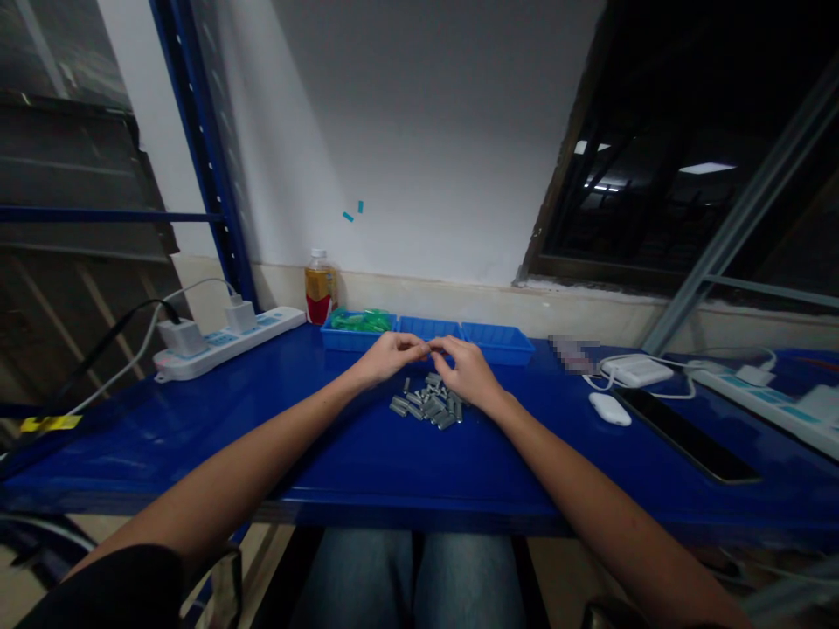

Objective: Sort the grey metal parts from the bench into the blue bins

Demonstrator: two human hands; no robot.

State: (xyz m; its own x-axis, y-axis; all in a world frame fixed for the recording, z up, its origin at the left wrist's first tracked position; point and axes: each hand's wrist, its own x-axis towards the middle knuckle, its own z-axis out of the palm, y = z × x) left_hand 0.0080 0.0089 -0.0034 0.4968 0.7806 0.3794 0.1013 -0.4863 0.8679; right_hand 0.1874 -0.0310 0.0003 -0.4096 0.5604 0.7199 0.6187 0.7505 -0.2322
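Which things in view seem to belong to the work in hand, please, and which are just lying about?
Likely part of the work:
metal pieces
blue trays
green pieces, in the leftmost tray

Apparently just lying about:
bottle
phone
white case
power strips

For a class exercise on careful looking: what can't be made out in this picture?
All in the head view:
Anything held between the left hand and right hand: too small to tell.
The count of metal pieces: they overlap, and the right hand blocks part of the view.
The pixelated item: blurred out.
The right-side power strip: cut off by the right edge.
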